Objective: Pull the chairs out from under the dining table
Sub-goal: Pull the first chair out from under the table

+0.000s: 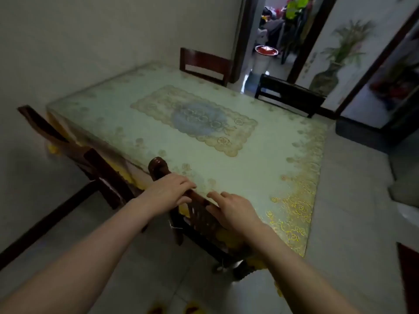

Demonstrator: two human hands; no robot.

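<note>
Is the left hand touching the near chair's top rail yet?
Touching: the head view shows the left hand lying on the near chair's top rail, fingers draped over it.

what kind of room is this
Most likely a home dining room: a long table under a floral cloth, wooden chairs tucked around it, and a doorway into a cluttered room beyond.

Dim, greenish indoor light on my feed. Brightest area is the doorway (269,41) at upper centre-right, throwing a pale sheen on the floor (353,200) below it. Tabletop (204,132) shows soft glare at mid-frame. Whole frame is soft; left-side chair (68,143) is smeared. Wide-angle bending is strong at the edges, and the corners darken.
</note>
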